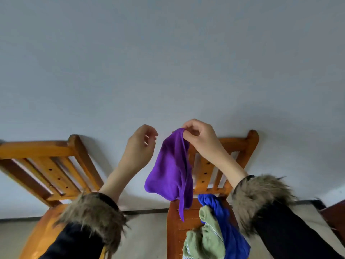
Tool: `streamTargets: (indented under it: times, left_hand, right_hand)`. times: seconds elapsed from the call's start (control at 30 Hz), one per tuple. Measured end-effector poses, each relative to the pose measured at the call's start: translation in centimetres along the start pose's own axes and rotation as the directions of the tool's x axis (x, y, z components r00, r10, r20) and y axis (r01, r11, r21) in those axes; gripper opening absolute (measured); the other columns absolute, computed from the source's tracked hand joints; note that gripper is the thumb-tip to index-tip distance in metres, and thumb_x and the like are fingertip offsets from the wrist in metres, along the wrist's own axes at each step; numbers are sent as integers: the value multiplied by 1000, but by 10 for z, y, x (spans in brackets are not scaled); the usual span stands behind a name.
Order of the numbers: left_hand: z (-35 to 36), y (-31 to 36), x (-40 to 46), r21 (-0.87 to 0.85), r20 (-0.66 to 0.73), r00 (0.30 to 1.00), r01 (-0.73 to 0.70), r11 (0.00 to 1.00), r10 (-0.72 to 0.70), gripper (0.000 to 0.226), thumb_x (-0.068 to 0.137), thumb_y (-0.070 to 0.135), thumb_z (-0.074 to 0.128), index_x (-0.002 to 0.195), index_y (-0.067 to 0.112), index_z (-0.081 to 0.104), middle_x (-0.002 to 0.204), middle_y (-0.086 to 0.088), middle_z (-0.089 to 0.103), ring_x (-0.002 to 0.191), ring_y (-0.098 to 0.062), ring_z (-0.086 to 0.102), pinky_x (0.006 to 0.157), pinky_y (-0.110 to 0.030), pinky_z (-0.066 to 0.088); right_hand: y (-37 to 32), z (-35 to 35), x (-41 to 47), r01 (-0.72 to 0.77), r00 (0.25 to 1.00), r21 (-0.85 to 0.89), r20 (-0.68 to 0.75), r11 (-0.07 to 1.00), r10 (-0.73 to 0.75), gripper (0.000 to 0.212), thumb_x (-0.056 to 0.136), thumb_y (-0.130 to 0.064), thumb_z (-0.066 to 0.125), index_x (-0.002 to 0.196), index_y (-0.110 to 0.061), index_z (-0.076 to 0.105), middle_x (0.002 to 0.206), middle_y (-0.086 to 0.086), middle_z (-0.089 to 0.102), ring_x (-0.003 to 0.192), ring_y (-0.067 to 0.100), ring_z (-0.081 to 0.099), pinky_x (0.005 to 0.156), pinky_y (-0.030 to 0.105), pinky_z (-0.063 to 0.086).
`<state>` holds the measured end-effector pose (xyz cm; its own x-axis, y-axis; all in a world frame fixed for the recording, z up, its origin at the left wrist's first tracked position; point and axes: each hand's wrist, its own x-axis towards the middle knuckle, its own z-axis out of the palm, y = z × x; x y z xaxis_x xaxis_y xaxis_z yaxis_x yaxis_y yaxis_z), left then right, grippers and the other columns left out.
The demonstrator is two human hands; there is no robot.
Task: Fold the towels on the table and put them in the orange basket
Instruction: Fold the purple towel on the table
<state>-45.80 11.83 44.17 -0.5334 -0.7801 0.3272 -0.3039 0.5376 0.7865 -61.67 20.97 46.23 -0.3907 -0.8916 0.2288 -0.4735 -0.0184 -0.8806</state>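
Purple towel [169, 171] held aloft, pinched at its top corner by right hand [198, 139]; left hand [140, 148] just beside, fingers loosely curled, holding nothing. Blue towel [224, 227] and green towel [207, 238] heaped on right chair [205, 176], apparently on its seat.

A plain pale grey-white wall [168, 53] is filling most of the view, evenly lit with soft shadows falling beside the furniture. Two orange-brown wooden chairs are standing against it: the left chair [46, 165] is showing a slatted back with small dark holes in the centre slat, and the right chair [211, 165] is showing the same pattern. A dark baseboard [145, 211] is running along the wall's foot, meeting a light beige floor [145, 240].
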Motion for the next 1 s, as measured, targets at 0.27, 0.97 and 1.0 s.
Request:
streamTargets:
  times: [0.27, 0.97, 1.0]
  left_hand:
    - [-44, 13, -43, -57, -58, 994, 86, 995, -89, 22, 83, 35, 66, 99, 21, 59, 87, 13, 65, 78, -2, 63, 67, -9, 47]
    - [-379, -45, -273, 222, -621, 742, 478, 850, -255, 11, 90, 20, 58, 84, 18, 67, 76, 6, 64, 76, -13, 58, 66, -17, 43]
    - [-399, -51, -287, 240, -647, 722, 497, 834, -244, 11, 89, 20, 59, 82, 18, 67, 77, 8, 62, 77, -12, 57, 66, -14, 41]
  right_hand:
    - [-64, 58, 15, -16, 986, 67, 169, 998, 4, 9, 84, -11, 61, 86, -9, 69, 80, 0, 69, 78, 12, 64, 74, 25, 51]
    - [-259, 378, -101, 261, 734, 162, 607, 952, -304, 26, 85, -38, 65, 75, -14, 64, 66, -5, 60, 62, 7, 53, 59, 19, 40]
    - [-268, 395, -110, 261, 714, 165, 631, 951, -305, 28, 84, -40, 64, 73, -14, 63, 66, -5, 60, 61, 8, 52, 59, 21, 40]
